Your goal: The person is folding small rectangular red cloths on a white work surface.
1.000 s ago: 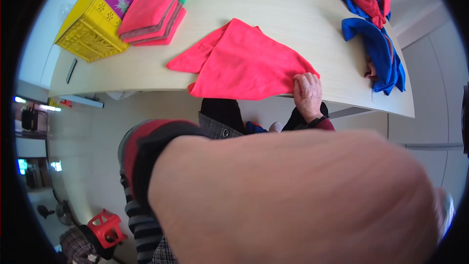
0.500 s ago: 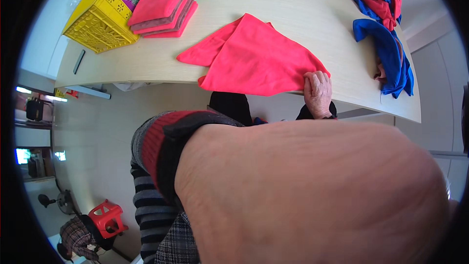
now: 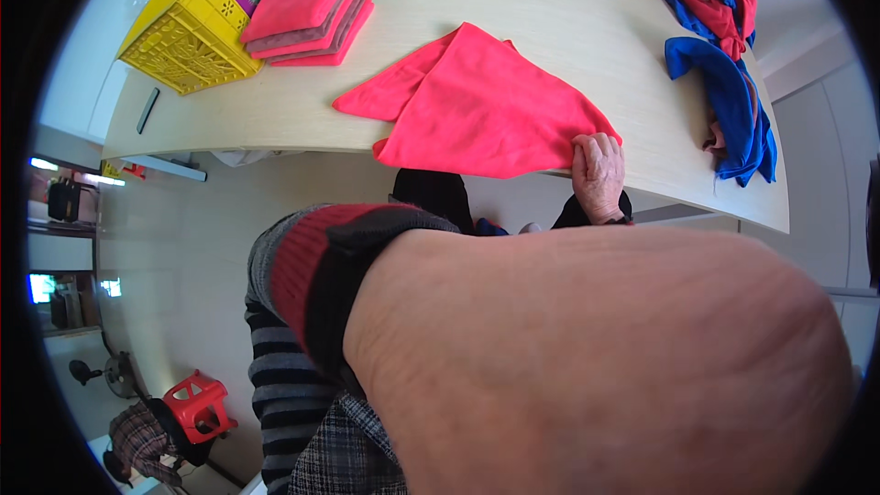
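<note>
A bright pink cloth (image 3: 500, 105) lies loosely folded along the near edge of the table, with one pointed flap sticking out to the left. At its right corner is my right hand (image 3: 599, 172), its fingers curled down and closed on the fabric. My left hand (image 3: 605, 348) is raised very close to the camera and fills the lower right of the picture. A red and black cuff (image 3: 339, 275) surrounds that wrist. The left fingers are out of sight, so whether they hold anything is hidden.
A yellow plastic crate (image 3: 183, 46) stands at the table's far left. Beside it are stacked folded cloths (image 3: 307, 14) in pink, mauve, blue and green. Crumpled red and blue cloths (image 3: 715, 0) lie far right, near a blue cloth (image 3: 724, 101). A person sits by a red stool (image 3: 200, 403).
My left hand and cuff have shifted slightly right. My right hand stays on the cloth's corner, and the pink cloth looks the same.
</note>
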Tool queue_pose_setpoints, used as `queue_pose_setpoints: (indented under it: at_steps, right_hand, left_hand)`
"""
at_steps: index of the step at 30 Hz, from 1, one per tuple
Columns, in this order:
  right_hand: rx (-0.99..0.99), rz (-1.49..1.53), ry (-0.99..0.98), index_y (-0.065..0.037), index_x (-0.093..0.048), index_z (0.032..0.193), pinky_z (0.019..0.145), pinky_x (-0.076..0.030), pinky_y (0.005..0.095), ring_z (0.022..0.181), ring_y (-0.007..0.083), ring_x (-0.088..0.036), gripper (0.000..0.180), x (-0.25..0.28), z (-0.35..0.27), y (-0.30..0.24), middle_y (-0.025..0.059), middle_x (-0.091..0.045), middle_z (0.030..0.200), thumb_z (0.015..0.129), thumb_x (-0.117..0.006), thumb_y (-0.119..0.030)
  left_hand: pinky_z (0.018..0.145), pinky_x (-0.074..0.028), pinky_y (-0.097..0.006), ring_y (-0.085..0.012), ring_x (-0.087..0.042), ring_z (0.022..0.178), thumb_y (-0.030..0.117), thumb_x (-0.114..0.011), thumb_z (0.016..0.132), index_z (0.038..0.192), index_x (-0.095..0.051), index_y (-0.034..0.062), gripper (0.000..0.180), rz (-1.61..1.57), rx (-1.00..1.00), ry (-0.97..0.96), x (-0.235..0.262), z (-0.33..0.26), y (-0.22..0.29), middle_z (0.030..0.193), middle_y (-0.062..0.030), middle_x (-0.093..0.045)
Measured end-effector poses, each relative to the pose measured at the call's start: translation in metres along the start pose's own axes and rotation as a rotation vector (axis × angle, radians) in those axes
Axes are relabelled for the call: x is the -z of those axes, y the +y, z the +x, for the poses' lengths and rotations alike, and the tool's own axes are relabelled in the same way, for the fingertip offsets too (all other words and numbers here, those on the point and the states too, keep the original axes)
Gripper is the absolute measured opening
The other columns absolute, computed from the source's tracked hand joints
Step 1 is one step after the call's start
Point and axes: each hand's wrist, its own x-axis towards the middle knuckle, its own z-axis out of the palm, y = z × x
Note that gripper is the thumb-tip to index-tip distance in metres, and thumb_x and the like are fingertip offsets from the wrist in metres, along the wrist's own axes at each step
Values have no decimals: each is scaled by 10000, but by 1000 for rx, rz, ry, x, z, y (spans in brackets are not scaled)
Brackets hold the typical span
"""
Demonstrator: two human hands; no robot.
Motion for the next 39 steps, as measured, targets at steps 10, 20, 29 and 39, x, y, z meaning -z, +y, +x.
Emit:
queue_pose_setpoints:
  at_steps: [10, 20, 29, 39]
  right_hand:
    - [-12, -12, 2, -88, -624, 976, 793, -452, 429, 880, 311, -573, 136, 0, -1, -1, 92, -597, 903, 849, -654, -52]
    - [5, -10, 2, -88, -625, 976, 794, -450, 434, 883, 312, -574, 128, -5, -3, -3, 92, -594, 901, 855, -652, -56]
    - [18, -6, 55, -85, -630, 975, 789, -450, 434, 867, 310, -572, 115, -5, -3, -1, 91, -593, 892, 864, -645, -58]
    - [-10, 7, 10, -80, -626, 974, 797, -457, 429, 877, 316, -568, 121, 0, -1, -7, 98, -593, 902, 857, -647, -58]
  left_hand:
    - [649, -570, -377, -262, -673, 798, 50, -615, 778, 931, -621, 35, 154, 1, -19, -27, 9, -2, -1, 953, -131, -660]
    - [641, -571, -380, -263, -673, 795, 67, -622, 772, 927, -620, 41, 158, -16, -8, -63, 24, -17, 1, 950, -129, -658]
    - [634, -572, -383, -263, -673, 792, 83, -629, 766, 923, -619, 46, 161, -34, -38, -129, 32, -21, -5, 947, -127, -656]
    - [687, -543, -366, -308, -660, 739, 108, -702, 895, 917, -655, 35, 90, 442, 834, 181, 21, -197, -57, 814, -129, -650]
